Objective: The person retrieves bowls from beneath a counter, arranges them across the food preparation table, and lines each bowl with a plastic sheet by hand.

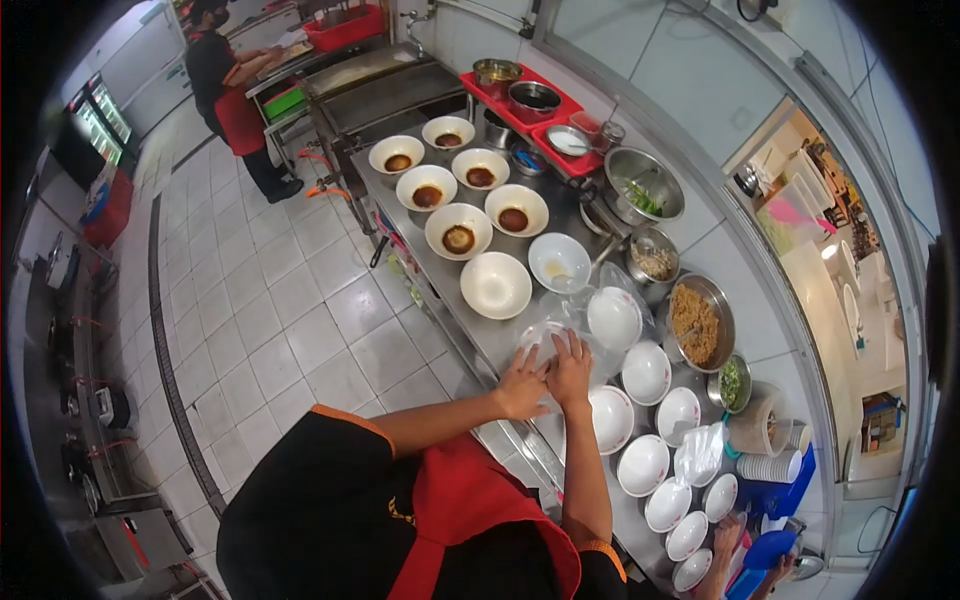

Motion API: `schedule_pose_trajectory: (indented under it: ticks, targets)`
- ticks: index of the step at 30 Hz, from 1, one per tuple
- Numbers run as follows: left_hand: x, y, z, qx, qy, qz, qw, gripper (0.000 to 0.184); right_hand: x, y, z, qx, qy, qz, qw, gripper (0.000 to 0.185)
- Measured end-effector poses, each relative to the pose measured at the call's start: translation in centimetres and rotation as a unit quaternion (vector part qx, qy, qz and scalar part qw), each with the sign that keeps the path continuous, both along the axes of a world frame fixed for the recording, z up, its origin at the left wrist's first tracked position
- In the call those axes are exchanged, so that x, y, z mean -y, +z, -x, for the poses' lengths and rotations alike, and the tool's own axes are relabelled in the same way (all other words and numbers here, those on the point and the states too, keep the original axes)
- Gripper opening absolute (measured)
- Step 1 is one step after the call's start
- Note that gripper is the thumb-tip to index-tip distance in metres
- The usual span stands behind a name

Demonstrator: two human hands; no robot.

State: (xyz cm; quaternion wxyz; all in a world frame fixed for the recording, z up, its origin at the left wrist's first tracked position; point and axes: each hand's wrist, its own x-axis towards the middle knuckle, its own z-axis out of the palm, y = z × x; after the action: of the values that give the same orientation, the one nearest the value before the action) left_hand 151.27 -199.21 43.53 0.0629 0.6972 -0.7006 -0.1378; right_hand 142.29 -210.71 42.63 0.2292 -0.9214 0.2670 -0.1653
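My left hand [522, 387] and my right hand [568, 372] are close together at the table's near edge. Their fingers bend over a clear plastic bag [543, 338] and hold it; the thumbs are largely hidden. What lies under the plastic is hard to make out. Just beyond, more clear film lies around a white bowl [614, 318]. A plain cream bowl [496, 286] and a white bowl with a little liquid [560, 263] stand ahead of my hands. Near my right forearm sits a white bowl with a patterned rim [610, 420].
Several bowls with dark sauce [458, 230] line the steel table [395, 240]. Along the wall stand a pan of brown grains [695, 322], a bowl of greens [642, 188] and red trays [560, 105]. Another person's hand [722, 545] is at lower right; a co-worker [225, 90] stands far left.
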Motion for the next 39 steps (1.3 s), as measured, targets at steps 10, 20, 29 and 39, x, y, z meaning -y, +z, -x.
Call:
schedule_pose_trajectory:
  ticks: [10,20,29,39]
  targets:
    - [-2.3,-0.2,-1.7,-0.041,-0.020,-0.003,0.999,0.089,-0.9,0.0,-0.3,-0.258,-0.131,0.040,0.956,0.056]
    - [2.6,5.8,-4.3,-0.139,0.031,0.039,0.989,0.046,-2.1,3.3,0.8,-0.174,-0.168,0.100,0.965,0.071]
    - [5.6,-2.3,-2.9,-0.023,-0.151,0.133,0.979,0.060,-6.9,6.3,5.3,-0.091,-0.305,0.020,0.948,0.064]
    - [6.9,-4.7,-2.5,0.015,-0.138,0.212,0.967,0.068,-3.3,12.6,-5.6,-0.011,-0.105,0.006,0.994,0.052]
